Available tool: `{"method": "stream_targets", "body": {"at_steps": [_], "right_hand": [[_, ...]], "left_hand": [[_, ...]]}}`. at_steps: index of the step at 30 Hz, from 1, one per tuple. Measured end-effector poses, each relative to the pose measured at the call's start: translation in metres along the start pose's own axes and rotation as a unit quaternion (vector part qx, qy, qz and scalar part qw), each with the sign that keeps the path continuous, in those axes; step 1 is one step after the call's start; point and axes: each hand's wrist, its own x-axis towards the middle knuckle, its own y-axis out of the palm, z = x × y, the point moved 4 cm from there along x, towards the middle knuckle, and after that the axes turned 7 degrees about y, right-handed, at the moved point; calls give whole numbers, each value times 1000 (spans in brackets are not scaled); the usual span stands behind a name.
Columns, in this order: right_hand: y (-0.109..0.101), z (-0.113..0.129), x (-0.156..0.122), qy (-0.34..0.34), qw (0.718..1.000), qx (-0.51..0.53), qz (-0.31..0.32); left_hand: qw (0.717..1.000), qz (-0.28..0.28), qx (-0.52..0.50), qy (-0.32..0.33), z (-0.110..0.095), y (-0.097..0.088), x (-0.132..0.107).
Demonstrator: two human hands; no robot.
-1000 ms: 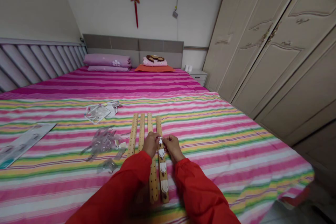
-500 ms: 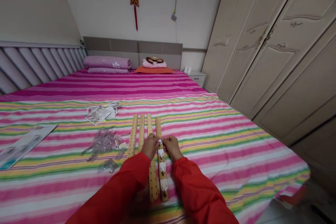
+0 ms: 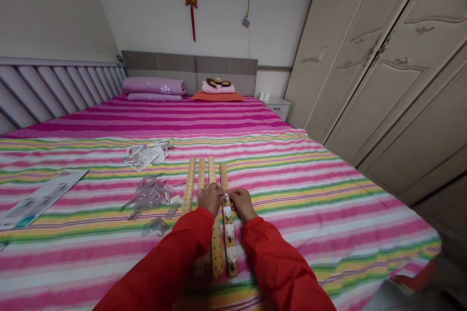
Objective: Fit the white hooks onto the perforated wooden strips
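Four perforated wooden strips lie side by side on the bed, pointing away from me. On the rightmost wooden strip (image 3: pixel 224 175), several white hooks (image 3: pixel 229 230) with metal loops sit in a row along the near half. My left hand (image 3: pixel 210 198) reaches over the neighbouring wooden strip (image 3: pixel 217 248), its fingers closed at a small white hook (image 3: pixel 226 197) above the row. From the other side, my right hand (image 3: pixel 242 203) pinches the same hook between thumb and fingers. The fingertips partly cover this hook.
Left of the strips lies a heap of clear plastic pieces (image 3: pixel 148 194), with a pile of small packets (image 3: pixel 148 154) behind it. A long clear package (image 3: pixel 44 198) rests further left. Folded bedding (image 3: pixel 155 86) is at the headboard; a wardrobe (image 3: pixel 383 73) stands right.
The view has shifted slightly, moving the scene a little to the right. My left hand's fingers have turned flatter over the hook; my right hand stays at it.
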Motion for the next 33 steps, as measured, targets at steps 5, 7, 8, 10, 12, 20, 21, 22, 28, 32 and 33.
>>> {"method": "stream_targets", "body": {"at_steps": [5, 7, 8, 10, 12, 20, 21, 22, 28, 32, 33], "right_hand": [[-2, 3, -4, -17, 1000, -9, 14], [-3, 4, -6, -24, 999, -12, 18], [-3, 4, -6, -26, 999, -14, 19], [-3, 3, -8, -31, 999, -17, 20], [-4, 3, -10, -35, 999, -21, 21], [-4, 6, -21, -54, 997, -24, 47], [-5, 7, -22, -55, 997, -26, 50], [-5, 7, -24, -56, 997, -28, 52], [-12, 2, -42, -69, 995, -47, 49], [-22, -10, -60, -78, 994, -61, 35], [-24, -13, -65, -81, 994, -63, 35]], "left_hand": [[1000, 0, -12, -9, -1, -5, -2], [1000, -8, -15, -12, -2, -8, -5], [1000, -14, -13, -15, -3, -10, -8], [1000, -17, -3, -16, -6, -12, -15], [1000, -3, 13, -5, -11, -12, -22], [999, 46, 3, -18, -19, 3, -30], [999, 46, -2, -22, -18, 4, -30], [999, 45, -8, -22, -18, 5, -31], [998, 48, -23, -28, -26, 3, -49], [997, 56, -43, -29, -35, 8, -72], [997, 53, -54, -30, -36, 10, -79]]}}
